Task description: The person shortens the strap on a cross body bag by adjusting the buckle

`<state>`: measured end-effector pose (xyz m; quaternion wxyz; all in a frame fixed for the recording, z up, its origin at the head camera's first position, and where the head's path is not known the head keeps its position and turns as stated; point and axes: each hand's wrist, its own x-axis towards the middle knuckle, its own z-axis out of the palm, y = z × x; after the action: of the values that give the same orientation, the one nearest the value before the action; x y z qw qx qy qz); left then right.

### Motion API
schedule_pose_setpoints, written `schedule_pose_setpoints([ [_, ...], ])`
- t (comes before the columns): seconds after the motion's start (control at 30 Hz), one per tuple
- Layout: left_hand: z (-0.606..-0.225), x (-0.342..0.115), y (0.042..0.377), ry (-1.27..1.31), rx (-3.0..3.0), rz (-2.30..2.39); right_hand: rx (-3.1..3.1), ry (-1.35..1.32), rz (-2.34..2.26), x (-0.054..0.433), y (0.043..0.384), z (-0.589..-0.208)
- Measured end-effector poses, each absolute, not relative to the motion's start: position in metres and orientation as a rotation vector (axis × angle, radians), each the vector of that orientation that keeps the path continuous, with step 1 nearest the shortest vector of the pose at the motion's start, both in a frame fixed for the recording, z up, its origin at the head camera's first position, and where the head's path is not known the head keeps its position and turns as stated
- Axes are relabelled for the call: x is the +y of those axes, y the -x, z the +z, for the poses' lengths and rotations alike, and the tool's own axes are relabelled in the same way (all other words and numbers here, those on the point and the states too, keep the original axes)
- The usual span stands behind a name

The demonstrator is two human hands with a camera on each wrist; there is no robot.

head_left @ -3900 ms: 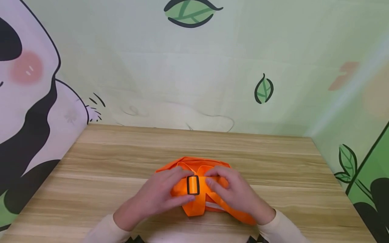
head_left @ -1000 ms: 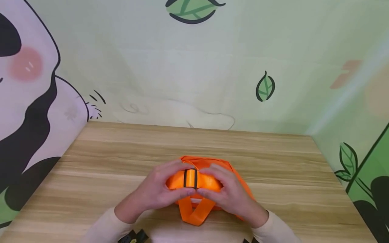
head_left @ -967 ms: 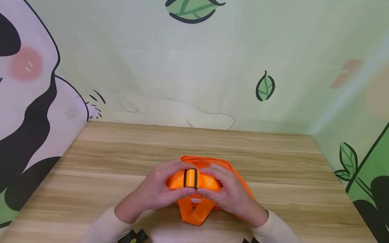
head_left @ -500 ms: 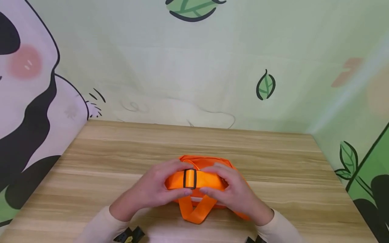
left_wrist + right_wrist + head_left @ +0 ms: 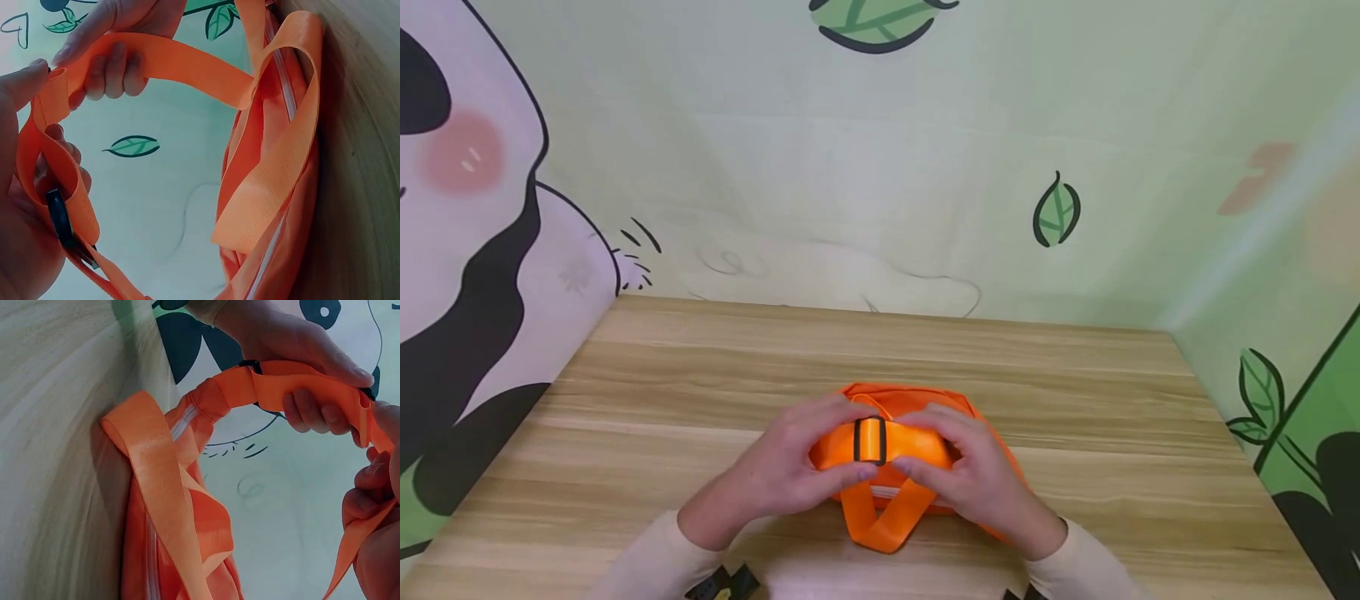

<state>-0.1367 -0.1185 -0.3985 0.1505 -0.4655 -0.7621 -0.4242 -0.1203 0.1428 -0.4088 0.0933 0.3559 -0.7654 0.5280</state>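
Note:
An orange fabric bag (image 5: 917, 397) lies on the table in front of the person, with a pale zipper (image 5: 883, 492) along its near side. Above it, the left hand (image 5: 778, 457) grips an orange strap (image 5: 919, 444) beside a black slider buckle (image 5: 858, 440), thumb below and fingers above. Just right of the slider, the right hand (image 5: 973, 458) pinches the same strap. The left wrist view shows the strap looped under the left hand, with a second black buckle (image 5: 60, 217) near the palm. Another strap loop (image 5: 883, 533) hangs toward the person.
The wood-grain table (image 5: 662, 358) extends around the bag. A printed cloth wall (image 5: 820, 167) with leaves and a panda rises behind and at both sides. Black devices (image 5: 724, 583) sit at the wrists by the front edge.
Since the oldest frame, the slider strap has been raised off the bag and a loop hangs in front. Over the last second, the right hand has shifted slightly right, away from the slider.

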Motion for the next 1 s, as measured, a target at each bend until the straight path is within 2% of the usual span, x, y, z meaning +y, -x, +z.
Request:
schedule_pose_setpoints([
  [0.33,-0.4,-0.118,0.134,1.303,-2.184,-1.288,-2.144,-1.061,1.707,0.132,0.12,-0.413],
  [0.6,-0.4,-0.115,0.13,1.182,-2.282,-1.498,-2.213,-1.005,1.647,0.128,0.118,-0.412],
  [1.0,-0.397,-0.113,0.128,1.177,-2.308,-1.653,-2.248,-1.079,1.608,0.129,0.119,-0.416],
])
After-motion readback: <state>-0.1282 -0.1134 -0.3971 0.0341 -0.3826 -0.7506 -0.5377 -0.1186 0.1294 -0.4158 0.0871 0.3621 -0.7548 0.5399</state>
